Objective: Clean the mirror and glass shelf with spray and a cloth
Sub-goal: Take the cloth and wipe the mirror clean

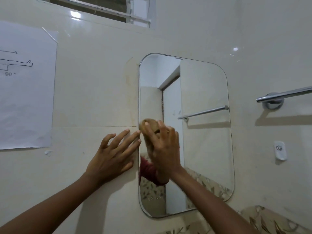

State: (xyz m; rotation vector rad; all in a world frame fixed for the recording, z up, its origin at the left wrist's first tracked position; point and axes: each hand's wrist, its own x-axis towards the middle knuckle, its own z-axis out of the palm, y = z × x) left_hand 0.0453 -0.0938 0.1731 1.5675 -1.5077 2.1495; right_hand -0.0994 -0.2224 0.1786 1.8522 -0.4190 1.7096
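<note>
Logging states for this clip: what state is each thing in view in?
mirror: mounted on the wall, unbroken.
cloth: bunched, pressed on the mirror.
right hand: fingers spread over the cloth, blurred.
left hand: flat on the wall beside the mirror.
towel bar: nothing hanging on it.
paper sheet: taped to the wall.

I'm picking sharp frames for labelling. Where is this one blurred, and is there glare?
Head view: the right hand and the cloth under it on the mirror are motion-blurred; the left hand, flat on the wall tile, is sharp. Same view: glare spots on the tile upper left and upper right; the wide lens bows the mirror's edges.
</note>
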